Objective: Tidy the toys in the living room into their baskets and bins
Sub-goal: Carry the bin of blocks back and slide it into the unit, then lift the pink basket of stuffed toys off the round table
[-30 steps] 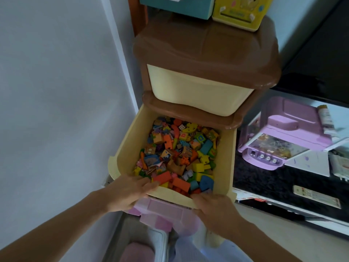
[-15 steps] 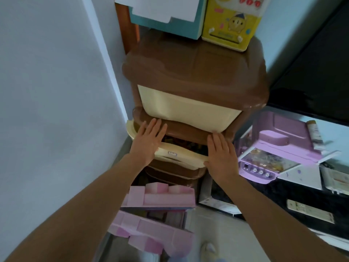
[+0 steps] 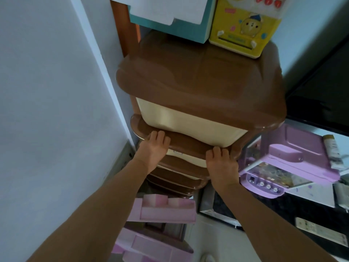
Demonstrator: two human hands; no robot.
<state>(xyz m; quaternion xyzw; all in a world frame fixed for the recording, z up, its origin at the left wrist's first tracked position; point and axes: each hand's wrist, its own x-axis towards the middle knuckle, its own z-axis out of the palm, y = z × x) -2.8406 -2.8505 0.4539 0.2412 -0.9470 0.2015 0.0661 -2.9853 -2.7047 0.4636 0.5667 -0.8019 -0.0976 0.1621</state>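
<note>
Grey wall corner, brown drawer unit (image 3: pixel 198 80), both hands' fingers (image 3: pixel 157 136) on closed cream drawer (image 3: pixel 186 156)

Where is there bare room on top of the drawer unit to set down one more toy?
The front and middle of the brown top are bare. The back edge is crowded by the teal box and the yellow toy bank.

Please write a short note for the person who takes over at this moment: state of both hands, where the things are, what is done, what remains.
Left hand: fingers flat, pressing the front of the second drawer.
Right hand: same, at the drawer's right end.
The drawer sits pushed into the brown and cream drawer tower; its contents are hidden.
Done: this drawer looks closed.
Left: pink toy pieces lie at the foot of the tower, not yet in a bin. A purple toy machine stands to the right.
</note>
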